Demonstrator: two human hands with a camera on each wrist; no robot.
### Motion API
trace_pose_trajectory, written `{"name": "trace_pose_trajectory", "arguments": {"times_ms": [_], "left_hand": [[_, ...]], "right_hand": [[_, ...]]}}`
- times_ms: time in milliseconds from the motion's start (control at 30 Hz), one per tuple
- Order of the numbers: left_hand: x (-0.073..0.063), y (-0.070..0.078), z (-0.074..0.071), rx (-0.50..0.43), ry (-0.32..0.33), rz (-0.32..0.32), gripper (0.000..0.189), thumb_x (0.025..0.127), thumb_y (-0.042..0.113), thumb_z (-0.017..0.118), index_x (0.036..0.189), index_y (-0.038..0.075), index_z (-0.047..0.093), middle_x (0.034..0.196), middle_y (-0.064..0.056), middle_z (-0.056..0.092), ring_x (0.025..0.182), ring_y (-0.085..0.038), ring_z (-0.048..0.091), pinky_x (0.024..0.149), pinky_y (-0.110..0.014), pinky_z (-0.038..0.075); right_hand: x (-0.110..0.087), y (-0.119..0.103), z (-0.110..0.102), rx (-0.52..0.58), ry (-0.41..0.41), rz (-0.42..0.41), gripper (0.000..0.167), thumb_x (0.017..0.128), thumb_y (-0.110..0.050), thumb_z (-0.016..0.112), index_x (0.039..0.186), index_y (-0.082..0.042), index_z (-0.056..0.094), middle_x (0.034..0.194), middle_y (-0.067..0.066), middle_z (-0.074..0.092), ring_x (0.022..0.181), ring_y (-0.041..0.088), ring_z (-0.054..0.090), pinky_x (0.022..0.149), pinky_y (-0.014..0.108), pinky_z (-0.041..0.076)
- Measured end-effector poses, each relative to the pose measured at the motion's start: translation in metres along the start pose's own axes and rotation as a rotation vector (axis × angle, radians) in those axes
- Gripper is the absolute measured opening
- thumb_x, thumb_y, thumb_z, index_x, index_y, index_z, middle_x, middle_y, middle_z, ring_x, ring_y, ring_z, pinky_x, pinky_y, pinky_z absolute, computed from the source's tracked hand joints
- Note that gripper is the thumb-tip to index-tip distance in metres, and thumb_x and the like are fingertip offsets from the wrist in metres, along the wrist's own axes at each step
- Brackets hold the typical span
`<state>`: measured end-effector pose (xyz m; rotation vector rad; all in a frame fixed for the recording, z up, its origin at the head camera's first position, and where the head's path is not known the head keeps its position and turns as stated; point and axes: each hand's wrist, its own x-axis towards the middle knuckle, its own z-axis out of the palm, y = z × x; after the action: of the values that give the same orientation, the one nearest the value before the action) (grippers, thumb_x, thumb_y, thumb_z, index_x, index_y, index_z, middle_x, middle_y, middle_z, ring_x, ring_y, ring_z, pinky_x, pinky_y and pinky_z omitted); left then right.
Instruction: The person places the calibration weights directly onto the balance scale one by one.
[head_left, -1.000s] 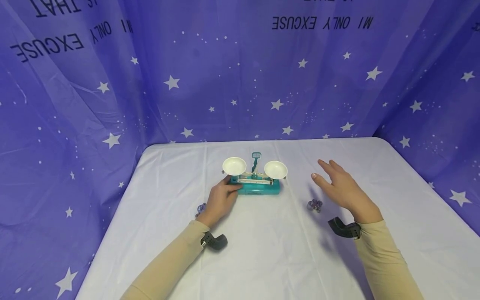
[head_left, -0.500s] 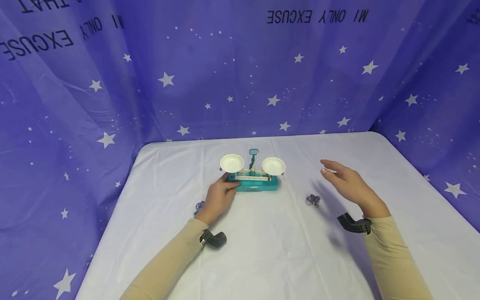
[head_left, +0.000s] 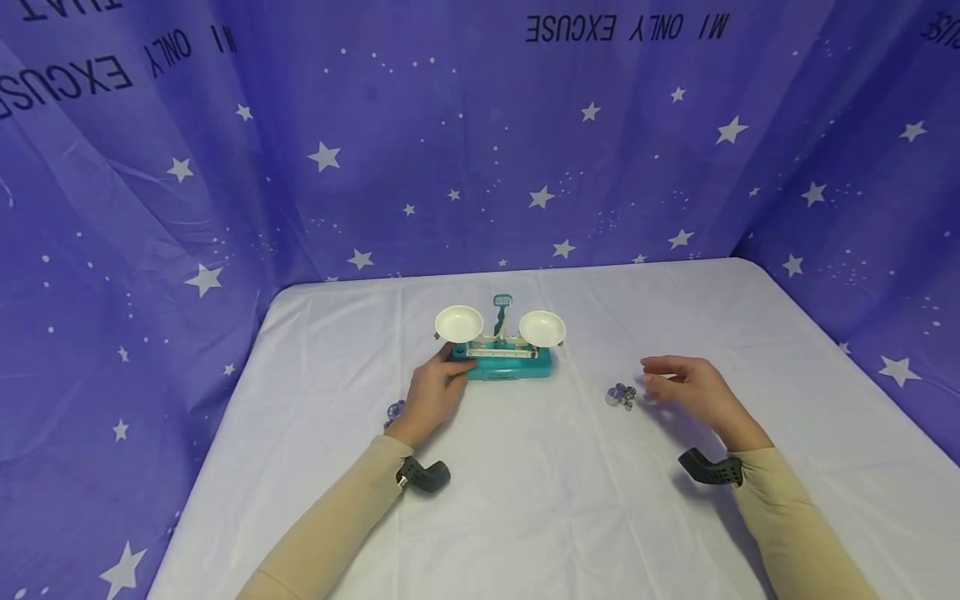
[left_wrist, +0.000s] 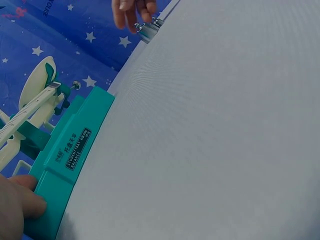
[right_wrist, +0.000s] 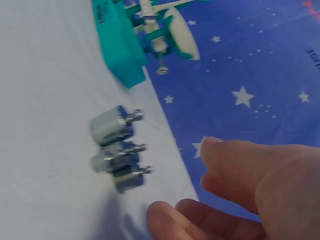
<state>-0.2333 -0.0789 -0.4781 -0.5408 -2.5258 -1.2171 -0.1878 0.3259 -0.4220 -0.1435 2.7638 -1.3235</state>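
A teal tray balance [head_left: 512, 367] with two white pans stands toward the back of the table. My left hand [head_left: 432, 396] grips the left end of its base, thumb on the front and the other fingers behind; the left wrist view shows the hand [left_wrist: 14, 207] at the base's near end. Several metal weights [head_left: 620, 396] with small knobs cluster to the balance's right. Just right of them hovers my right hand [head_left: 701, 396], fingers loosely bent, holding nothing. In the right wrist view, the weights [right_wrist: 111, 128] stand apart from the fingertips.
Another small cluster of weights [head_left: 394, 410] lies left of my left forearm, partly hidden by the hand. A white cloth covers the table [head_left: 525, 500]. Purple star-printed curtains [head_left: 450, 150] hang behind and at both sides. Each wrist wears a black camera mount [head_left: 708, 468].
My right hand first drew slightly right, then came down beside the right-hand weights, its fingers bending more. The left hand keeps its hold on the balance. The head view has shifted slightly.
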Motion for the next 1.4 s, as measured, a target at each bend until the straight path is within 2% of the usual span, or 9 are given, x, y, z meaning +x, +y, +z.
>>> {"name": "trace_pose_trajectory", "arguments": {"times_ms": [167,367,467,800,1033,1200,1400], "left_hand": [[0.000,0.001,0.000,0.003,0.009,0.021,0.024,0.088,-0.002,0.066,0.108,0.002,0.079,0.144,-0.032,0.054,0.130,-0.045,0.058,0.108,-0.053,0.049],[0.001,0.002,-0.001,0.005,0.013,0.024,0.024,0.089,-0.001,0.066,0.108,0.002,0.079,0.144,-0.032,0.054,0.129,-0.045,0.059,0.108,-0.053,0.049],[0.002,0.002,-0.001,0.005,0.009,0.019,0.023,0.089,0.000,0.066,0.109,0.003,0.079,0.145,-0.031,0.054,0.130,-0.045,0.059,0.109,-0.052,0.049],[0.003,0.002,-0.001,0.009,-0.006,0.008,0.025,0.090,-0.001,0.064,0.110,0.002,0.078,0.146,-0.032,0.053,0.130,-0.046,0.058,0.108,-0.053,0.049],[0.002,0.003,-0.003,0.003,-0.009,0.002,0.025,0.090,-0.001,0.064,0.110,0.001,0.078,0.146,-0.033,0.052,0.130,-0.046,0.058,0.108,-0.054,0.049],[0.002,0.002,-0.002,0.002,-0.012,0.002,0.025,0.091,0.000,0.063,0.111,0.001,0.078,0.146,-0.033,0.052,0.131,-0.045,0.057,0.108,-0.053,0.049],[0.001,-0.001,-0.001,0.004,-0.008,0.002,0.024,0.090,0.000,0.063,0.110,0.002,0.078,0.146,-0.032,0.053,0.131,-0.045,0.058,0.108,-0.052,0.049]], "right_hand": [[0.003,0.004,0.010,-0.091,-0.023,0.000,0.041,0.093,-0.013,0.070,0.129,0.006,0.066,0.118,0.026,0.073,0.083,0.007,0.071,0.068,0.022,0.057],[0.004,0.002,0.016,-0.212,-0.022,-0.002,0.035,0.089,-0.009,0.071,0.123,0.002,0.071,0.118,0.023,0.074,0.096,0.028,0.073,0.066,0.022,0.055],[0.004,0.002,0.018,-0.223,-0.017,0.003,0.034,0.088,-0.009,0.072,0.121,0.001,0.073,0.116,0.022,0.075,0.097,0.032,0.073,0.065,0.022,0.055],[0.006,0.004,0.024,-0.230,0.005,-0.007,0.031,0.085,-0.007,0.076,0.115,0.001,0.075,0.102,0.018,0.078,0.088,0.023,0.073,0.066,0.022,0.054],[0.010,0.004,0.030,-0.298,0.057,-0.052,0.029,0.080,-0.003,0.076,0.109,0.001,0.077,0.091,0.016,0.079,0.079,0.020,0.073,0.066,0.022,0.053],[0.010,0.005,0.031,-0.305,0.071,-0.066,0.026,0.082,-0.004,0.075,0.107,0.001,0.078,0.091,0.015,0.079,0.079,0.019,0.072,0.066,0.021,0.053],[0.009,0.010,0.029,-0.257,0.098,-0.032,0.026,0.085,-0.008,0.074,0.109,-0.001,0.078,0.101,0.018,0.079,0.086,0.020,0.073,0.067,0.018,0.053]]}}
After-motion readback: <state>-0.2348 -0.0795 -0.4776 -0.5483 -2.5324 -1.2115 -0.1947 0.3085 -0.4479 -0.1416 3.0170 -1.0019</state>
